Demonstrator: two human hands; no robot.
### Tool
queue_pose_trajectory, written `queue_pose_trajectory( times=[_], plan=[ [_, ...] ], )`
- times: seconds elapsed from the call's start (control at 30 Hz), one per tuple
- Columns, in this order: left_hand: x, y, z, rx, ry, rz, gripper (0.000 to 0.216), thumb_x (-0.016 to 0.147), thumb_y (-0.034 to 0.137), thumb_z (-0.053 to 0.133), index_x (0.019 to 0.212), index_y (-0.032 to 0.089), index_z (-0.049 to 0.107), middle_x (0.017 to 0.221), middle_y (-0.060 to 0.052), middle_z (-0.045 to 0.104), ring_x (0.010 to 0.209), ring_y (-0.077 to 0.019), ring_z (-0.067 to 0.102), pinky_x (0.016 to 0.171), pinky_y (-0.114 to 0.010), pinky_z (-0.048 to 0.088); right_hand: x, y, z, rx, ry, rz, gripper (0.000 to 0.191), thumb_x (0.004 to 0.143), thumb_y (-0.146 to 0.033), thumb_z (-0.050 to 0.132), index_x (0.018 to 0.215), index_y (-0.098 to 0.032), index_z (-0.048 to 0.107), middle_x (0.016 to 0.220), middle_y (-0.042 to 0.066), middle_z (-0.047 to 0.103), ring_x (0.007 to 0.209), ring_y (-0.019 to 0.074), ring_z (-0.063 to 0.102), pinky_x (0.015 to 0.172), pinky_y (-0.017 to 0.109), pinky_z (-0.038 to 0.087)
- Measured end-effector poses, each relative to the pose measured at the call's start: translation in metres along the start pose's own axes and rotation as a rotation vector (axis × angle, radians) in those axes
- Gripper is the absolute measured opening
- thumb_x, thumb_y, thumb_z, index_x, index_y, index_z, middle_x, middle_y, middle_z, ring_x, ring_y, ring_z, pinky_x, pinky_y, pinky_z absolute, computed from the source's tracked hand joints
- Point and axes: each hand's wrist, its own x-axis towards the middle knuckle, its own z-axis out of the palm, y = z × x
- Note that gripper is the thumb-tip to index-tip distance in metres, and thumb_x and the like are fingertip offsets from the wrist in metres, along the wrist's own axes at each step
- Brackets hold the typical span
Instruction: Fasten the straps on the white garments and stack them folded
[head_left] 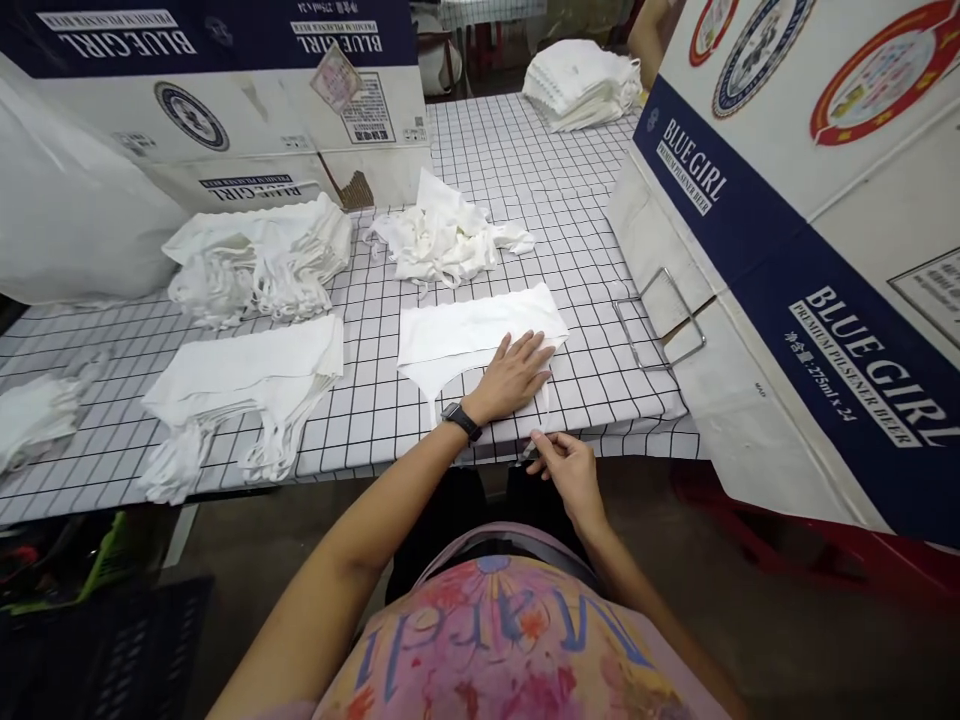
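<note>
A white cloth garment (469,335) lies flat on the checked table (585,260) in front of me. My left hand (514,375), with a dark watch on the wrist, rests flat and open on the garment's near right corner. At the table's front edge my right hand (566,470) is closed in a pinch on a thin white strap (546,415) that hangs from the garment.
A flat stack of white garments (247,375) lies left of centre, a heap (255,255) behind it, a loose pile (442,240) mid-table, a folded stack (581,85) at the back. Printed cardboard boxes stand at right (810,250) and back left (225,90). A wire holder (664,320) sits by the right box.
</note>
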Motion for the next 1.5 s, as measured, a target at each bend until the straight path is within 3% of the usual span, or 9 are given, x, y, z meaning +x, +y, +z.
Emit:
queue_pose_trajectory(
  times=[0.17, 0.4, 0.53, 0.73, 1.0, 1.1, 1.23, 1.4, 1.5],
  plan=[
    [0.0, 0.0, 0.004, 0.014, 0.033, 0.005, 0.056, 0.11, 0.045, 0.03, 0.157, 0.016, 0.041, 0.17, -0.01, 0.033, 0.161, -0.0244, 0.024, 0.135, -0.051, 0.014, -0.005, 0.0, -0.001, 0.219, -0.104, 0.092, 0.049, 0.072, -0.062, 0.082, 0.079, -0.018, 0.062, 0.066, 0.002, 0.068, 0.046, 0.0091, 0.048, 0.042, 0.021, 0.029],
    [0.0, -0.001, 0.005, -0.002, 0.045, -0.009, 0.057, 0.11, 0.048, 0.031, 0.158, 0.019, 0.041, 0.17, -0.009, 0.035, 0.161, -0.0236, 0.026, 0.135, -0.05, 0.014, -0.025, 0.0, -0.023, -0.198, -0.021, -0.03, 0.038, 0.085, -0.047, 0.068, 0.11, -0.018, 0.065, 0.061, -0.002, 0.063, 0.054, 0.0146, 0.051, 0.056, 0.027, 0.041],
    [0.001, 0.0, 0.005, -0.016, 0.041, -0.02, 0.058, 0.109, 0.048, 0.031, 0.158, 0.017, 0.041, 0.17, -0.008, 0.035, 0.161, -0.0236, 0.025, 0.135, -0.049, 0.013, -0.04, 0.003, -0.041, -0.233, -0.111, -0.045, 0.038, 0.095, -0.049, 0.054, 0.109, -0.017, 0.069, 0.059, -0.002, 0.059, 0.053, 0.0143, 0.05, 0.054, 0.027, 0.039],
    [0.002, 0.001, 0.004, -0.039, 0.026, -0.029, 0.058, 0.109, 0.048, 0.031, 0.158, 0.019, 0.04, 0.17, -0.007, 0.033, 0.161, -0.0243, 0.024, 0.136, -0.049, 0.011, -0.064, -0.002, -0.063, -0.077, -0.313, 0.187, 0.053, 0.09, -0.065, 0.062, 0.108, -0.017, 0.075, 0.078, 0.006, 0.074, 0.05, 0.0091, 0.038, 0.047, 0.023, 0.025],
    [0.005, -0.002, 0.009, -0.128, 0.04, -0.029, 0.057, 0.106, 0.047, 0.036, 0.158, 0.023, 0.04, 0.171, -0.005, 0.032, 0.162, -0.025, 0.022, 0.135, -0.051, 0.007, -0.09, -0.019, -0.09, -0.071, -0.41, 0.329, 0.061, 0.089, -0.065, 0.065, 0.122, -0.015, 0.075, 0.094, 0.012, 0.081, 0.061, 0.0132, 0.05, 0.054, 0.024, 0.037],
    [0.005, -0.002, 0.01, -0.129, 0.045, -0.031, 0.057, 0.106, 0.047, 0.037, 0.157, 0.023, 0.041, 0.17, -0.004, 0.034, 0.162, -0.0247, 0.022, 0.136, -0.05, 0.007, -0.097, -0.022, -0.097, -0.034, -0.411, 0.301, 0.068, 0.093, -0.06, 0.063, 0.142, -0.014, 0.063, 0.099, 0.014, 0.081, 0.06, 0.013, 0.047, 0.055, 0.026, 0.038],
    [0.006, -0.004, 0.011, -0.146, 0.054, -0.019, 0.057, 0.106, 0.049, 0.037, 0.158, 0.025, 0.041, 0.17, -0.003, 0.034, 0.162, -0.0251, 0.022, 0.135, -0.05, 0.006, -0.103, -0.022, -0.103, 0.083, -0.353, 0.196, 0.086, 0.095, -0.054, 0.063, 0.167, -0.023, 0.026, 0.104, 0.012, 0.081, 0.055, 0.0131, 0.047, 0.054, 0.028, 0.041],
    [0.006, -0.005, 0.011, -0.151, 0.05, -0.017, 0.061, 0.106, 0.053, 0.034, 0.158, 0.022, 0.04, 0.171, -0.006, 0.033, 0.162, -0.027, 0.022, 0.135, -0.051, 0.005, -0.104, -0.029, -0.11, 0.133, -0.343, 0.156, 0.049, 0.096, -0.047, 0.06, 0.138, -0.022, 0.065, 0.119, 0.015, 0.078, 0.079, 0.0184, 0.07, 0.077, 0.035, 0.056],
    [0.006, -0.004, 0.01, -0.138, 0.047, -0.021, 0.061, 0.106, 0.05, 0.035, 0.158, 0.02, 0.041, 0.17, -0.008, 0.033, 0.161, -0.027, 0.022, 0.135, -0.051, 0.006, -0.103, -0.035, -0.113, 0.194, -0.384, 0.129, 0.049, 0.093, -0.043, 0.058, 0.135, -0.021, 0.067, 0.136, 0.015, 0.071, 0.108, 0.0268, 0.074, 0.099, 0.045, 0.056]
  ],
)
